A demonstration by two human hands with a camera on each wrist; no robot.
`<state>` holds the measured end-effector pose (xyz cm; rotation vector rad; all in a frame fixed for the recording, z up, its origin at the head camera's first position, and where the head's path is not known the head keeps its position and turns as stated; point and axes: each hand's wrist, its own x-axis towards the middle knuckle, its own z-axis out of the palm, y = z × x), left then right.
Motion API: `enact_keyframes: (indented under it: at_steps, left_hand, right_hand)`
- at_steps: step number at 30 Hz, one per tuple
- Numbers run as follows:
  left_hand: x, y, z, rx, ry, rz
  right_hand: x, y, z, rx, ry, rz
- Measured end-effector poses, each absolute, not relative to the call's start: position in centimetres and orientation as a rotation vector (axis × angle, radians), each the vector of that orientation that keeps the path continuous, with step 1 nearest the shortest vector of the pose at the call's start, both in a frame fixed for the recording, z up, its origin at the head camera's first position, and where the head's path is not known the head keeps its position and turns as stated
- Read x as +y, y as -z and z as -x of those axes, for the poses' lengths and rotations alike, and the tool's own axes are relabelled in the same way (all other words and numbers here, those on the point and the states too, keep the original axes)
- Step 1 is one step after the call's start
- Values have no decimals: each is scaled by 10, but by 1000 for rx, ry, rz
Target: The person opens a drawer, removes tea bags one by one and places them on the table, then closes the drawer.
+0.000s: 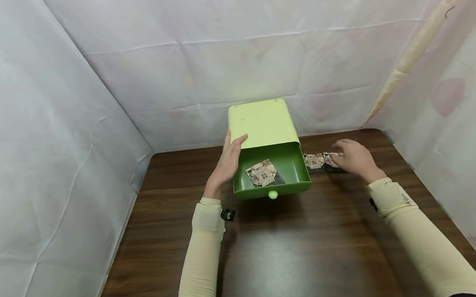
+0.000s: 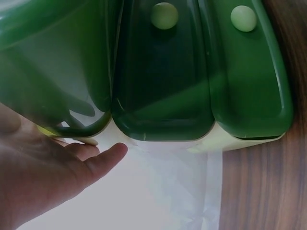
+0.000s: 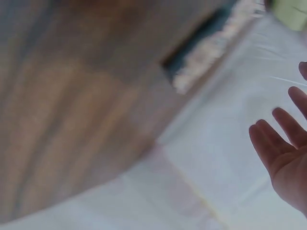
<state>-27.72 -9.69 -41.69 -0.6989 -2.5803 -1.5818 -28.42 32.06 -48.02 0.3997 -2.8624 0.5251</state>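
A small light-green drawer cabinet (image 1: 261, 122) stands at the back of the table. Its top drawer (image 1: 293, 168), dark green with a round knob (image 1: 273, 194), is pulled out. One flat card with a floral, window-like print (image 1: 262, 174) lies inside it, tilted. My left hand (image 1: 226, 163) rests on the cabinet's left side near the front edge, fingers extended. To the right of the cabinet, similar printed cards (image 1: 313, 161) lie in a row on the table. Over the right end of that row is my right hand (image 1: 356, 159), its fingers spread and holding nothing in the right wrist view.
Two lower drawers, the middle one (image 2: 163, 81) and the bottom one (image 2: 254, 72), are closed in the left wrist view. White cloth walls (image 1: 238, 67) enclose the dark wooden table (image 1: 178, 232) at the back and sides.
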Motion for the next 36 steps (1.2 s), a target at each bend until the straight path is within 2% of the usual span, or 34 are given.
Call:
enact_keyframes:
  at_steps: [12, 21, 25, 36]
  left_hand:
    - [-92, 414, 275, -2595, 1624, 682]
    - [-87, 403, 268, -2570, 1647, 726]
    - [-84, 392, 259, -2578, 1686, 733]
    - [-84, 411, 269, -2583, 1636, 692]
  right_hand:
    - [263, 384, 220, -2673, -390, -575]
    - [213, 348, 182, -2612, -464, -871]
    - [199, 345, 181, -2675, -597, -1011]
    - [165, 353, 225, -2874, -877, -1347]
